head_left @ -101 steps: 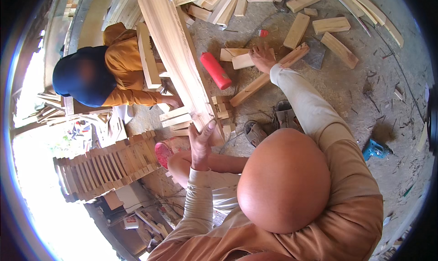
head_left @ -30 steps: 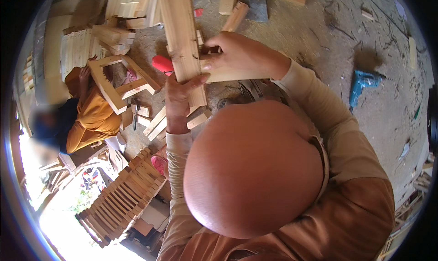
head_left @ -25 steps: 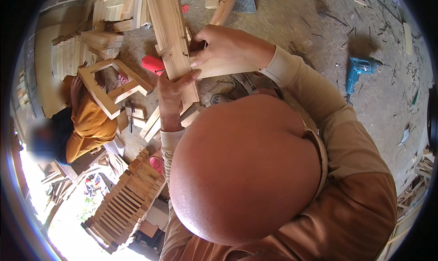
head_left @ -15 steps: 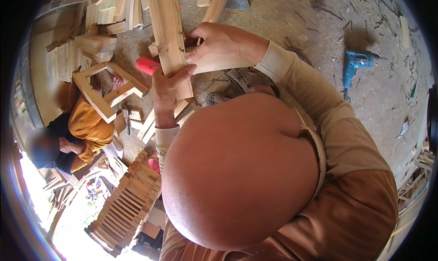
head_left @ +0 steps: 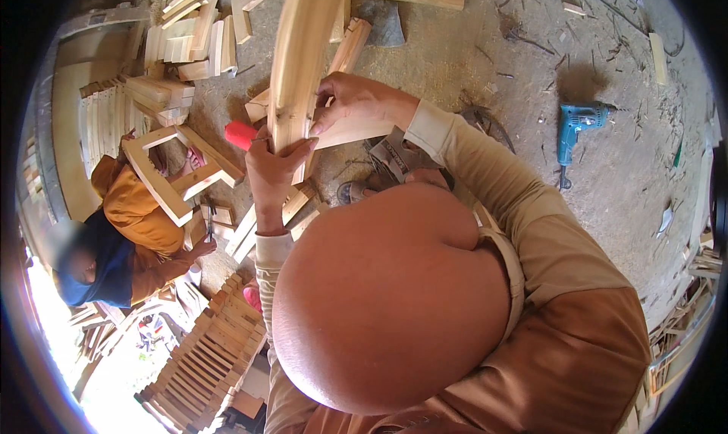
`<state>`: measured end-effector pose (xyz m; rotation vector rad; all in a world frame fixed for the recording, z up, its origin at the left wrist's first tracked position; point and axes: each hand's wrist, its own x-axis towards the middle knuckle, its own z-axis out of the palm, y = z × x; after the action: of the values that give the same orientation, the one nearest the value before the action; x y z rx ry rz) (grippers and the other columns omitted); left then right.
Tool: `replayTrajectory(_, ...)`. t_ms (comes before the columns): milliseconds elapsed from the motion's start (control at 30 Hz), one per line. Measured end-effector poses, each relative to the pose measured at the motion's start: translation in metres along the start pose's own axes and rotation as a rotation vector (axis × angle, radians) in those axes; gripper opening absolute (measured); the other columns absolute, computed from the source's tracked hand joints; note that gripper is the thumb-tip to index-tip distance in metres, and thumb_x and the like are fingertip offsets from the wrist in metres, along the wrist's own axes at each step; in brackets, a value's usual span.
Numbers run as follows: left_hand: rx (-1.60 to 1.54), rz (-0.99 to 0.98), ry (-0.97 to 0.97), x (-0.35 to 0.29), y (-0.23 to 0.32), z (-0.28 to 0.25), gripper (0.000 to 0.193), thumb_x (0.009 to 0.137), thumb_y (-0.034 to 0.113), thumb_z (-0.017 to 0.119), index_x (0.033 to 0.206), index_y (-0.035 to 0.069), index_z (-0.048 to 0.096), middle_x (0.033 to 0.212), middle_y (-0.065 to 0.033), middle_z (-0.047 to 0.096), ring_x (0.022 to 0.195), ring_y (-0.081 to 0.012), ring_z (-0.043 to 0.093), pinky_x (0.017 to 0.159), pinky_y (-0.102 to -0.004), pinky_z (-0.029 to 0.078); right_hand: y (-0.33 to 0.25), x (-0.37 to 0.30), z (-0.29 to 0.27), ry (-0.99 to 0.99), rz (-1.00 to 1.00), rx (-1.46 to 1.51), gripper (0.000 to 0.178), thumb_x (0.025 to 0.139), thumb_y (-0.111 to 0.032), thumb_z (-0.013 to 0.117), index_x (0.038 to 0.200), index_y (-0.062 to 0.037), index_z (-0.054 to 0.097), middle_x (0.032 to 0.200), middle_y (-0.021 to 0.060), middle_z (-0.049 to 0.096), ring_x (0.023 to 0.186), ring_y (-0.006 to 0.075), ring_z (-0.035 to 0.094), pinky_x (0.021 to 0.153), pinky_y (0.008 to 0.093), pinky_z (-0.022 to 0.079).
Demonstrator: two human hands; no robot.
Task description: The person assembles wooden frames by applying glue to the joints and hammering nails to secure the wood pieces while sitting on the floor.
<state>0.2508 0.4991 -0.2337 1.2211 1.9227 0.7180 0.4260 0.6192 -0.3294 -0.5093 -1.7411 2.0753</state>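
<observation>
The left hand (head_left: 271, 169) is clamped around the near end of a long plank (head_left: 299, 62), held above the floor (head_left: 466, 78). The right hand (head_left: 360, 100) grips a shorter board (head_left: 353, 132), its end touching the plank's right edge or passing behind it. A blue drill (head_left: 570, 131) lies toward the floor's right edge.

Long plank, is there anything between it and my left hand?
Nothing visible: your left hand grips the long plank near its lower end. The shorter board in your right hand lies to the right, not between them.
</observation>
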Motion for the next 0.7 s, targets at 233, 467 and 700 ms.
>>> replayTrajectory(233,0.267,0.184,0.102,0.011,-0.012,0.007,0.042,0.071,0.020,0.088,0.097,-0.002,0.064,0.080,-0.0152,0.071,0.071,-0.0244,0.070,0.063,-0.0355,0.054,0.041,0.013,0.007,0.087,-0.078,0.246,0.052,0.067,-0.012,0.086,0.115,-0.0006,0.068,0.107,0.0095,0.071,0.101,0.0193,0.063,0.091,0.0330,0.049)
replayTrajectory(467,0.509,0.161,0.119,0.018,-0.016,0.017,0.045,0.072,0.020,0.086,0.104,-0.002,0.064,0.086,-0.0174,0.072,0.078,-0.0268,0.072,0.070,-0.0366,0.055,0.060,0.015,0.002,0.111,-0.015,0.286,0.061,0.061,-0.010,0.088,0.118,-0.0003,0.067,0.112,0.0119,0.071,0.105,0.0226,0.063,0.096,0.0335,0.047)
replayTrajectory(700,0.614,0.119,0.106,0.022,-0.029,0.033,0.047,0.069,0.027,0.087,0.100,0.001,0.063,0.082,-0.0189,0.070,0.074,-0.0356,0.069,0.067,-0.0419,0.053,0.082,0.008,-0.003,0.114,0.024,0.239,0.054,0.064,-0.009,0.087,0.114,0.0004,0.068,0.111,0.0116,0.071,0.104,0.0206,0.062,0.094,0.0336,0.046)
